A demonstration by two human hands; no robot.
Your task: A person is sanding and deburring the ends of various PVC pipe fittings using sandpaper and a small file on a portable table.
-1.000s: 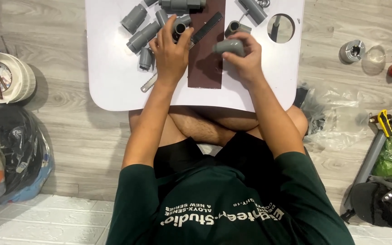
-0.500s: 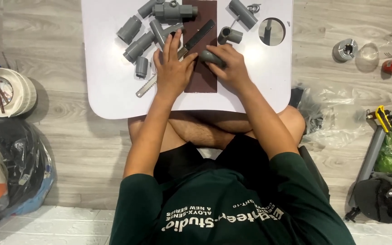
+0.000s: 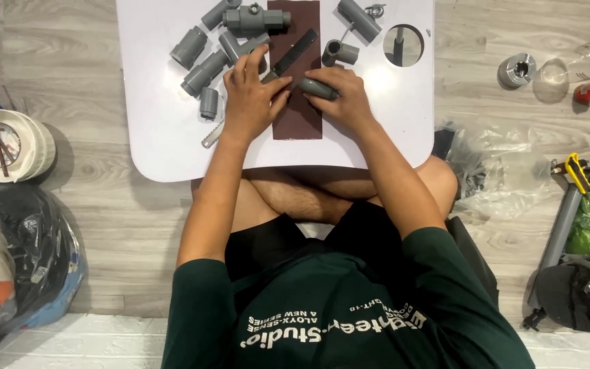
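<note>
Head view: person sat cross-legged at a low white table point(image 3: 158, 137), both hands over a dark brown abrasive sheet point(image 3: 296, 116) laid down the table's middle.
Right hand point(image 3: 346, 102): fingers curled around a short grey pipe piece point(image 3: 319, 88), holding it lengthwise against the sheet's right edge.
Left hand point(image 3: 250, 99): flat and spread, fingers narrow together, pressing the sheet's left side; fingertips touched the near end of a black file point(image 3: 295, 56) lying diagonally on the sheet. Whether it gripped the file, cannot tell.
Step in hand (judged): rubbing the pipe piece on the abrasive sheet while the other hand pinned the sheet.
Next move (judged): would call for steady downward pressure from the left hand so the sheet does not slide, and a turn of the pipe in the right fingers to meet a fresh face.
Count, grey fittings left of sheet: about five loose pieces point(image 3: 203, 72), plus one valve-like body point(image 3: 254, 19) at the far edge.
Count, right of sheet: two fittings point(image 3: 341, 51).
Count, table hole: one round opening point(image 3: 403, 45).
Count, saw blade: one, near the left wrist point(image 3: 212, 134).
Floor, left: one stack of bowls with chopsticks point(image 3: 5, 143).
Floor, right: one metal cylinder point(image 3: 517, 70), well apart.
</note>
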